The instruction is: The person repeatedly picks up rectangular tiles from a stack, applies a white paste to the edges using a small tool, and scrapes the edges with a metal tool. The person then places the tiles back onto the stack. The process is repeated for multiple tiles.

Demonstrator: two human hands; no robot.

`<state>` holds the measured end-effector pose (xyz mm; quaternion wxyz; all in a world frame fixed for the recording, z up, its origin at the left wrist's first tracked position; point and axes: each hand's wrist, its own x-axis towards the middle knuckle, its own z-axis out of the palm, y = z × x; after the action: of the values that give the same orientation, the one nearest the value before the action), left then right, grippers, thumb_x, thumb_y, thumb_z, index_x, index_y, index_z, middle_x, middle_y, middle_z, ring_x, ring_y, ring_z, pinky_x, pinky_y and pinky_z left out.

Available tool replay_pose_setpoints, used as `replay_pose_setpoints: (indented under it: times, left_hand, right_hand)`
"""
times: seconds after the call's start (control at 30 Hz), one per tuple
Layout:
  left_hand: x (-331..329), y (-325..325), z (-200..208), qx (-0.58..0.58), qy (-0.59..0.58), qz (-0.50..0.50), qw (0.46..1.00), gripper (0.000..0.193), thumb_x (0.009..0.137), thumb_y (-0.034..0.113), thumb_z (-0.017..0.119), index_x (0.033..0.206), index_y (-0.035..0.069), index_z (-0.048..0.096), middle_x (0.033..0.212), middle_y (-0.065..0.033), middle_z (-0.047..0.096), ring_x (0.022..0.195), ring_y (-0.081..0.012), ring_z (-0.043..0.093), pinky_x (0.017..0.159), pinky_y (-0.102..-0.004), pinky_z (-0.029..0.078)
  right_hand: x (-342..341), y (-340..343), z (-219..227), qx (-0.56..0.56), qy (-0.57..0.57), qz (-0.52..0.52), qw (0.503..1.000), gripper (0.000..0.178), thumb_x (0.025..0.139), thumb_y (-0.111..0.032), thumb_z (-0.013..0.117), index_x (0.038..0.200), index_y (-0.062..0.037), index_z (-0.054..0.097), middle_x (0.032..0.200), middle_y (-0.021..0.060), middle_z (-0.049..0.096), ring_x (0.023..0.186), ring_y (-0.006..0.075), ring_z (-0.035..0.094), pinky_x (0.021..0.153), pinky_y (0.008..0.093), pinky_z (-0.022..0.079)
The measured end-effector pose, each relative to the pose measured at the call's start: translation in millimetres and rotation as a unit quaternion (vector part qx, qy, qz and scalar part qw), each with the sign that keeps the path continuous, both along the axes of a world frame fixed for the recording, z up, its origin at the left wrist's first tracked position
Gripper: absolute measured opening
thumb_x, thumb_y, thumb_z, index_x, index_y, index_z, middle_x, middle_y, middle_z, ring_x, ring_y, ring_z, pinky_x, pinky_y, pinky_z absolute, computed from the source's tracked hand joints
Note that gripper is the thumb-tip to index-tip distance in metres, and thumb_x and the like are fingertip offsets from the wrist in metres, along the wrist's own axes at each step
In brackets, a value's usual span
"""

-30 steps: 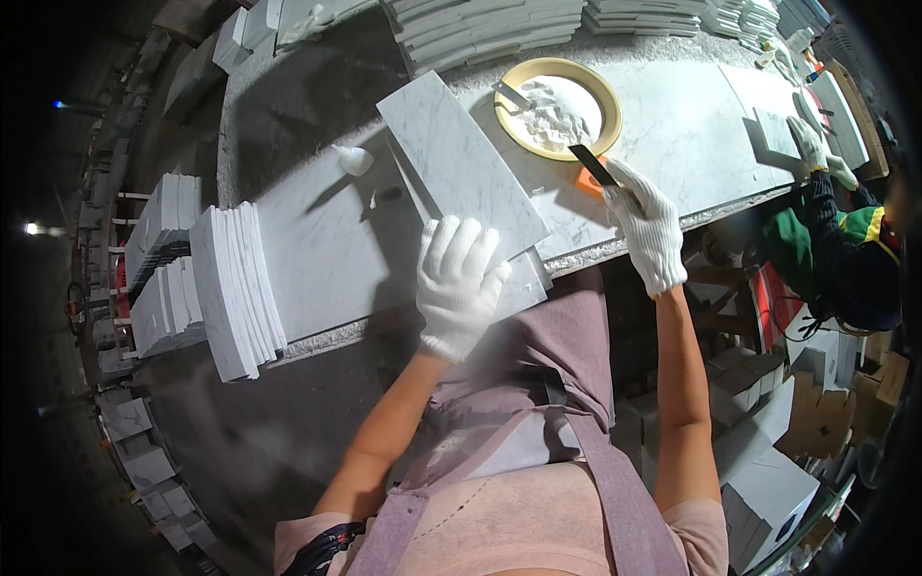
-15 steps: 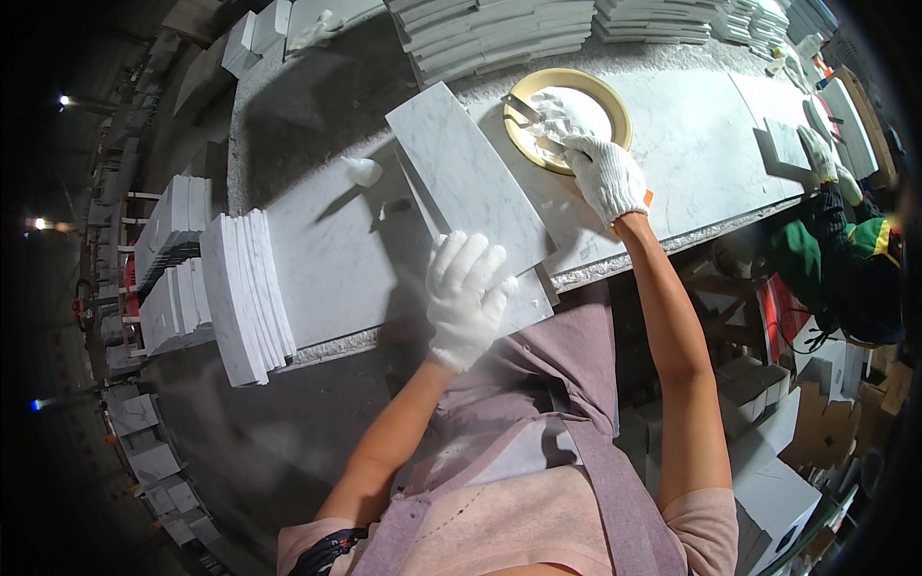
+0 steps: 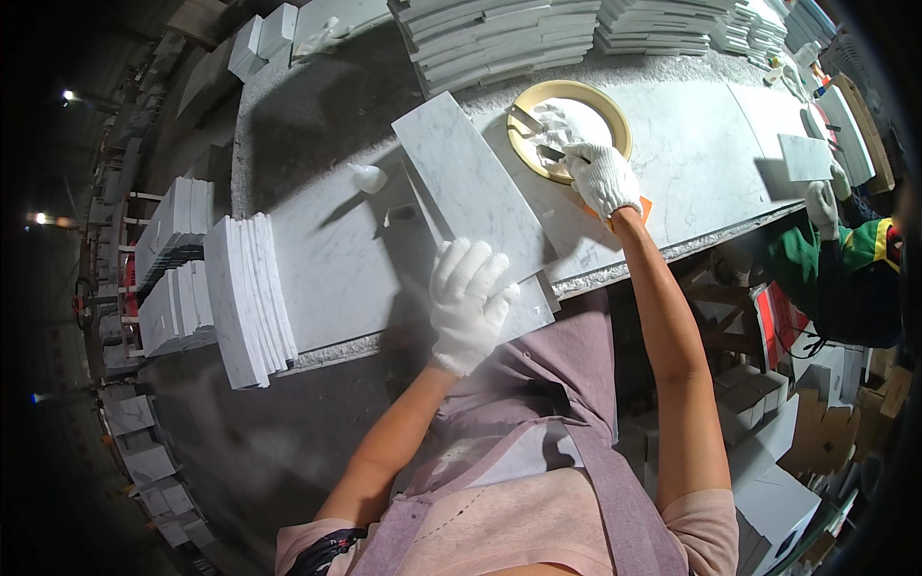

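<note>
Lift by both long edges the marble slab (image 3: 475,182), presumably heavy, stiff and brittle, shown over the bench (image 3: 672,144) with left hand (image 3: 469,312) unclenched at its near end, right hand (image 3: 604,180) clasping a scraper (image 3: 550,153).

Head-worn fisheye view, from near, above and behind the gloved fingers (image 3: 468,266), facing steeply down and forward across the worktop (image 3: 682,144).

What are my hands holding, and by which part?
Right hand: the dark blade, by its near end. Left hand: at the slab's near left corner; grip unclear.
</note>
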<state>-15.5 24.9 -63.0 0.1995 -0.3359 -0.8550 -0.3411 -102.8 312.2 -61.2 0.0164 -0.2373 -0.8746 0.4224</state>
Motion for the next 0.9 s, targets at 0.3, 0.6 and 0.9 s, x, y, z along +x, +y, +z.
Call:
replay_pose_setpoints:
  times: [0.3, 0.6, 0.9]
  left_hand:
    - [0, -1, 1, 0.007, 0.010, -0.008, 1.000, 0.042, 0.082, 0.016, 0.084, 0.122, 0.009, 0.073, 0.134, -0.0121, 0.064, 0.133, -0.0381, 0.055, 0.120, -0.0562, 0.038]
    - [0, -1, -2, 0.017, 0.006, -0.003, 1.000, 0.039, 0.085, 0.019, 0.083, 0.122, 0.009, 0.074, 0.133, -0.0113, 0.065, 0.133, -0.0378, 0.055, 0.120, -0.0559, 0.038]
    - [2, -1, -2, 0.005, 0.004, 0.010, 1.000, 0.039, 0.084, 0.018, 0.083, 0.121, 0.010, 0.075, 0.134, -0.0108, 0.065, 0.133, -0.0376, 0.055, 0.120, -0.0557, 0.038]
  right_hand:
    - [4, 3, 7, -0.111, 0.012, -0.012, 0.994, 0.032, 0.097, -0.026, 0.066, 0.121, -0.0142, 0.082, 0.091, 0.0125, 0.079, 0.076, 0.0212, 0.071, 0.074, 0.0348, 0.056]
    - [76, -7, 42, -0.289, 0.052, -0.039, 0.955, 0.035, 0.102, -0.021, 0.074, 0.133, -0.0058, 0.075, 0.086, -0.0005, 0.071, 0.062, 0.0042, 0.055, 0.049, 0.0209, 0.039]
    - [173, -45, 54, -0.299, -0.020, -0.075, 0.951, 0.035, 0.101, -0.019, 0.076, 0.134, -0.0061, 0.074, 0.087, -0.0024, 0.069, 0.061, 0.0030, 0.054, 0.051, 0.0190, 0.041]
